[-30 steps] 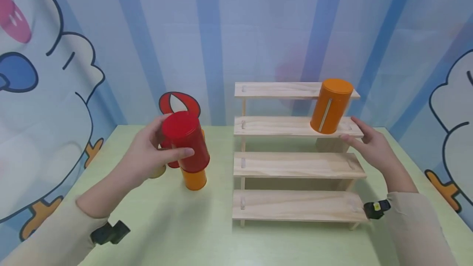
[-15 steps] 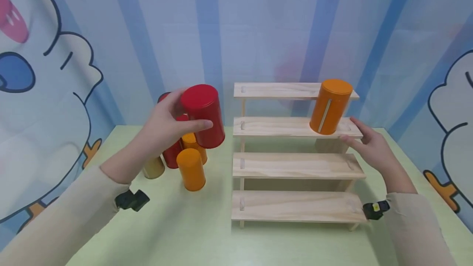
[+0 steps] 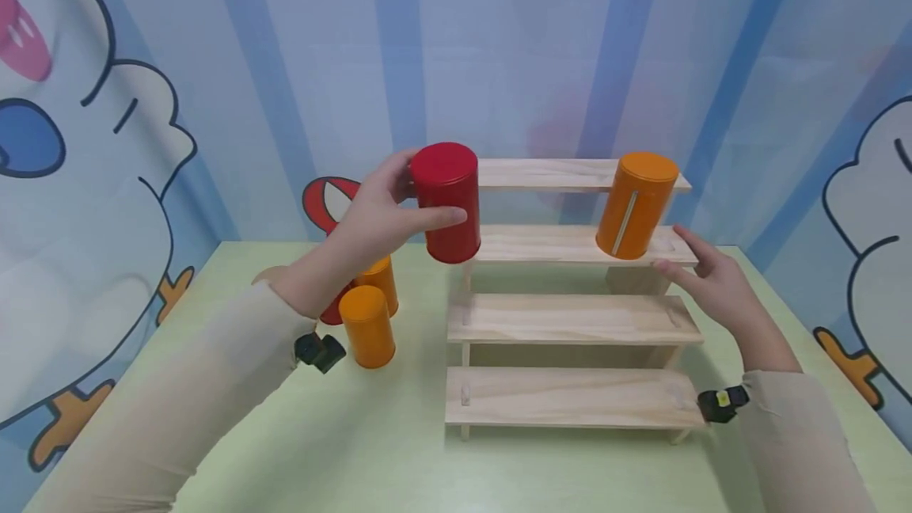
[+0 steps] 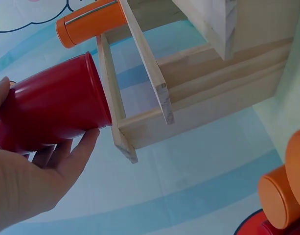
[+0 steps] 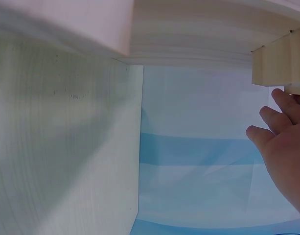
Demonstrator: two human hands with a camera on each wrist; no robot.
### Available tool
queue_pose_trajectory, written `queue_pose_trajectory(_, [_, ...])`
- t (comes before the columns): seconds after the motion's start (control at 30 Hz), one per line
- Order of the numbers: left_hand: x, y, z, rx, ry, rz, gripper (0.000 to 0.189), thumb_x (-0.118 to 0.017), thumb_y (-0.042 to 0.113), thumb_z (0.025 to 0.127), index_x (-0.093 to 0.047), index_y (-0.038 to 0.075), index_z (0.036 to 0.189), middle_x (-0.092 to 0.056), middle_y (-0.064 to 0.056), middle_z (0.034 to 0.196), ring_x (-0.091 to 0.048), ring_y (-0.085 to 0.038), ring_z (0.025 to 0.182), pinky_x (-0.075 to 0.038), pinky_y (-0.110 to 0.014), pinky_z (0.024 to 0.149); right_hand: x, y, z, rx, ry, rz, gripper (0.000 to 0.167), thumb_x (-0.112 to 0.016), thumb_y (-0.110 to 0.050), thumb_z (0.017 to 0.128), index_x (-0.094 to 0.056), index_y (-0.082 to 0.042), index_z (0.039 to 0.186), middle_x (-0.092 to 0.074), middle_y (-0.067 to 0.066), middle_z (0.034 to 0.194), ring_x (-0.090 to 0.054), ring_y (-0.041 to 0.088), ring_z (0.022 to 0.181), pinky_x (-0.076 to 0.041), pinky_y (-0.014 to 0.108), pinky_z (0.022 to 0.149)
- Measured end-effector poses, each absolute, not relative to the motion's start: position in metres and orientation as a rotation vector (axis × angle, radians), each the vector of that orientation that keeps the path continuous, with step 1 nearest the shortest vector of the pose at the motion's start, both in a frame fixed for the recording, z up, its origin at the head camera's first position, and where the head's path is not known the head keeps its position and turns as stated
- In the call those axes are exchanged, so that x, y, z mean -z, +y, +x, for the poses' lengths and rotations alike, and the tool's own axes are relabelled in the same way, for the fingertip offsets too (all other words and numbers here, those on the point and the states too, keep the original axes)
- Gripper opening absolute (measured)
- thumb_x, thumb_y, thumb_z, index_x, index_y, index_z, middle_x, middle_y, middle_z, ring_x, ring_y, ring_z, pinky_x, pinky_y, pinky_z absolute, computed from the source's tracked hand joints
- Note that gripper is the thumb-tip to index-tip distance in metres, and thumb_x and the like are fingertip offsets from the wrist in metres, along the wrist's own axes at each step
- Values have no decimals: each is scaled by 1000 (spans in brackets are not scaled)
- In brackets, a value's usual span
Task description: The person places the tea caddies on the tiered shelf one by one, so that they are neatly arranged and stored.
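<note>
My left hand (image 3: pixel 388 216) grips a red canister (image 3: pixel 449 188) upright in the air, thumb across its front and fingers behind. In the head view the canister overlaps the left ends of the two upper tiers of a wooden shelf rack (image 3: pixel 570 319). From the left wrist view, the red canister (image 4: pixel 54 103) has its rimmed bottom toward the rack's side. An orange canister (image 3: pixel 637 208) with a pale stripe stands on the second tier from the top, at the right. Beside it my right hand (image 3: pixel 716 279) holds that tier's right end, thumb at the front edge.
Left of the rack, two orange canisters (image 3: pixel 366 327) stand on the pale green table (image 3: pixel 385 442). A red canister (image 3: pixel 333 311) behind them is mostly hidden by my left arm. A blue striped cartoon backdrop (image 3: pixel 499 46) rises behind the table.
My left hand has lifted the red canister from above the group at the left and carried it up and right to the rack. The right hand has stayed at the tier's end.
</note>
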State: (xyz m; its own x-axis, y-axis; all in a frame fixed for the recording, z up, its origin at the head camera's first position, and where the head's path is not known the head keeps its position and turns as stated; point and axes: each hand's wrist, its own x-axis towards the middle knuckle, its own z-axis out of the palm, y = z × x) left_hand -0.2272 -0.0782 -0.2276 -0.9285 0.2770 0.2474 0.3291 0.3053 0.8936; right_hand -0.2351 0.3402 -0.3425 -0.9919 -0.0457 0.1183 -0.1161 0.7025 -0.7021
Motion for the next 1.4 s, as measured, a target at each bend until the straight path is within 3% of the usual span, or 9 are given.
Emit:
queue_pose_trajectory(0.83, [239, -5, -267, 1846, -2467, -607, 70, -81, 20, 77, -45, 19, 137, -55, 1, 125, -55, -18, 110, -53, -37, 86, 343, 342, -234, -1191, -2789, 166, 79, -53, -44, 97, -9, -16, 156, -15, 26, 156, -43, 53, 123, -34, 70, 95])
queue_pose_trajectory(1.4, [250, 24, -275, 1865, -2483, -600, 68, -81, 26, 77, -46, 20, 135, -55, 2, 123, -55, -16, 108, -54, -35, 84, 342, 341, -234, -1188, -2786, 170, 79, -54, -43, 97, -9, -17, 156, -15, 27, 156, -43, 53, 123, -36, 69, 95])
